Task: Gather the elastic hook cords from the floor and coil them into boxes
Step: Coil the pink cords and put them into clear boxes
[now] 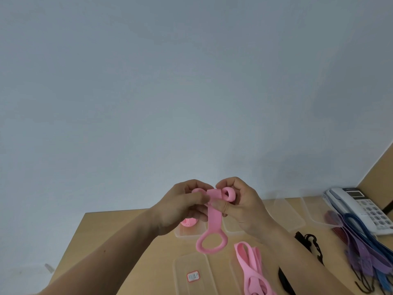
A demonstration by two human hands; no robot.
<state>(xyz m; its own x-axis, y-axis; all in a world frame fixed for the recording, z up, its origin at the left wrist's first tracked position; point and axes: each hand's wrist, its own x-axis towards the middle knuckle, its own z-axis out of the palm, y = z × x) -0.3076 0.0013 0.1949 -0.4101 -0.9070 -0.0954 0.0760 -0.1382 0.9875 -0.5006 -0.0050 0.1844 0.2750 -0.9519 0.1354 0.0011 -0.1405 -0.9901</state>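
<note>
Above the surface (106,222), your left hand (180,207) and right hand (240,205) pinched a half-coiled pink cord (214,220) in curled fingers; one coil (188,222) lay boxed, and the loose cords (253,271) beside it were uncoiled.

On the table (131,241), boxes (293,213) stand behind a lid (191,265) and loose cords (251,265), telephone (361,205) and cord pile (361,252) to the right.

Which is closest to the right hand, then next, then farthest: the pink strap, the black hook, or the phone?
1. pink strap, held in the right hand itself.
2. black hook, lying on the table to the hand's right.
3. phone, at the table's far right edge.
</note>
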